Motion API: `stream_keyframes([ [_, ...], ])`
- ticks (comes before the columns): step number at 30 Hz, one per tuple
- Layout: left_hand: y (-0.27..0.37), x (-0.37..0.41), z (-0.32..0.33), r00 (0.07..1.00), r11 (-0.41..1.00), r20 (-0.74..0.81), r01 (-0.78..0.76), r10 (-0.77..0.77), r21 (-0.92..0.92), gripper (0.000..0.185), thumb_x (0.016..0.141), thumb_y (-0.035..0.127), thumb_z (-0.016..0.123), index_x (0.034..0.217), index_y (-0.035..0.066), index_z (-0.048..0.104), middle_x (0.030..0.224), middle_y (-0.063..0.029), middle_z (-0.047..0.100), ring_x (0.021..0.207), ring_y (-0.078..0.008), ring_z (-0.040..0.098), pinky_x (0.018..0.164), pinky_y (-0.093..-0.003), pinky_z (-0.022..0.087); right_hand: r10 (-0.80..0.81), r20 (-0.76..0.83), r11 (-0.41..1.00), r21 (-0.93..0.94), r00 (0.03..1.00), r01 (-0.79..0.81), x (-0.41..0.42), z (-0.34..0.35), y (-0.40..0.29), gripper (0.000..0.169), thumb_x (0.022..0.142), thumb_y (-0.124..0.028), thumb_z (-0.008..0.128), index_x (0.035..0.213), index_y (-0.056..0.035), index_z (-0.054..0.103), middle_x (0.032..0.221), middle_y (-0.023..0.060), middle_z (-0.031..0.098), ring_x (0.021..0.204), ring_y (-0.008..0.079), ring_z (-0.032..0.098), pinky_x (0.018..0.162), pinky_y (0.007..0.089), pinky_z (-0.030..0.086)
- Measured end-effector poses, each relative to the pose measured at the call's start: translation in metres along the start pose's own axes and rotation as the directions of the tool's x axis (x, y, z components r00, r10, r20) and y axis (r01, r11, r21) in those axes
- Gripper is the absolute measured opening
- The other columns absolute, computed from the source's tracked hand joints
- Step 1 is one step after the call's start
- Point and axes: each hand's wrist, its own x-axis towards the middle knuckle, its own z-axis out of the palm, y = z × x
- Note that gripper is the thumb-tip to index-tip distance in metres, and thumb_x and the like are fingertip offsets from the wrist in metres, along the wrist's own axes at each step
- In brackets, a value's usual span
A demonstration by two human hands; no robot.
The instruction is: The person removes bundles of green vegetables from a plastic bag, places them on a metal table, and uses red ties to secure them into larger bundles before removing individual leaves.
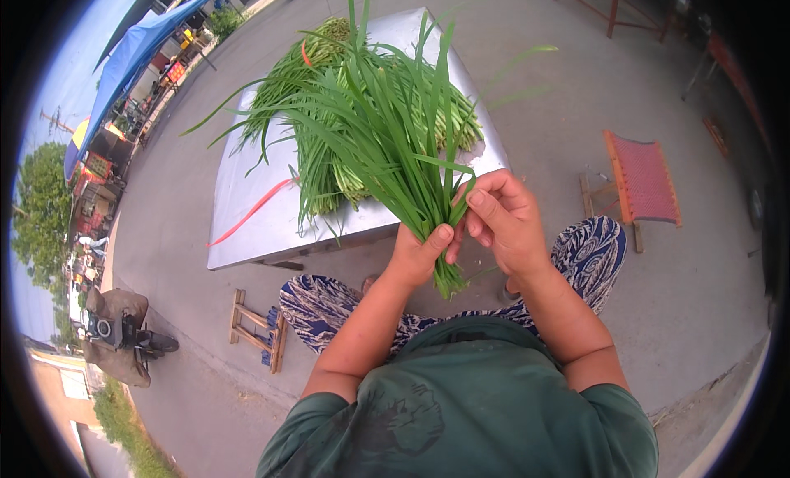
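My left hand [421, 253] is closed around the lower part of a bunch of long, flat green leaves, likely garlic chives [395, 138], whose tips fan out over the table. At the bunch's right side, my right hand [501, 219] pinches one bent leaf between thumb and forefinger. Beyond them, piles of cut green stalks [321, 188] lie on a metal-topped table [247, 212]. A rounder bundle [330, 37] with a red tie sits at the back of the pile. One red strip [253, 212] lies on the tabletop's left part.
A folding stool with a red woven seat [645, 179] stands at right, a small wooden folding stool [256, 330] at left. Farther left are a parked motorcycle [123, 333] and stalls under a blue canopy [133, 46]. A red metal frame [611, 9] stands at the top right.
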Motion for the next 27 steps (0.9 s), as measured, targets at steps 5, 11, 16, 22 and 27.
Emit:
stream_keyframes([
  [5,-0.007,-0.004,-0.005,1.000,0.998,-0.004,0.029,-0.029,-0.048,0.046,0.089,0.041,0.056,0.110,0.001,0.049,0.079,-0.0071,0.055,0.049,-0.0103,0.047,0.044,-0.0220,0.038,0.061,-0.006,0.989,0.136,0.998,-0.059,0.000,0.006,-0.001,0.009,0.088,-0.005,0.059,0.095,0.0006,0.056,0.072,0.0052,0.056,0.052,0.0074,0.049,0.048,0.0278,0.055],
  [11,-0.011,-0.006,-0.010,0.998,0.988,-0.018,0.058,-0.061,-0.143,0.042,0.092,0.038,0.053,0.108,0.000,0.049,0.077,-0.0084,0.055,0.048,-0.0119,0.048,0.043,-0.0228,0.039,0.029,0.100,0.996,0.084,0.995,-0.037,-0.005,0.007,-0.003,0.009,0.090,-0.006,0.056,0.096,0.0004,0.054,0.074,0.0051,0.056,0.054,0.0079,0.050,0.051,0.0283,0.056],
  [16,-0.008,-0.006,-0.008,0.995,0.986,-0.042,0.080,-0.087,-0.145,0.040,0.091,0.035,0.053,0.109,-0.001,0.048,0.074,-0.0089,0.054,0.048,-0.0123,0.048,0.043,-0.0229,0.039,-0.028,0.051,1.000,0.007,0.998,0.027,-0.009,0.009,-0.009,0.008,0.093,-0.009,0.053,0.095,-0.0012,0.051,0.075,0.0052,0.058,0.059,0.0096,0.054,0.051,0.0266,0.053],
  [22,-0.009,-0.007,-0.010,0.997,0.995,-0.036,0.072,-0.074,-0.063,0.036,0.091,0.029,0.055,0.110,-0.001,0.049,0.074,-0.0090,0.054,0.049,-0.0121,0.047,0.044,-0.0230,0.038,-0.325,0.051,0.718,-0.637,0.944,0.282,0.003,0.009,-0.019,0.012,0.090,-0.006,0.055,0.100,0.0005,0.058,0.074,0.0056,0.062,0.060,0.0101,0.061,0.051,0.0231,0.048],
  [27,-0.004,-0.009,-0.005,0.998,0.999,-0.051,0.036,-0.034,0.029,0.031,0.090,0.026,0.056,0.107,0.000,0.050,0.074,-0.0074,0.054,0.049,-0.0103,0.047,0.043,-0.0226,0.038,0.039,0.043,0.824,-0.567,0.998,-0.008,0.002,0.018,-0.040,0.015,0.088,-0.005,0.057,0.099,0.0038,0.059,0.066,0.0038,0.063,0.055,0.0115,0.063,0.051,0.0213,0.047],
])
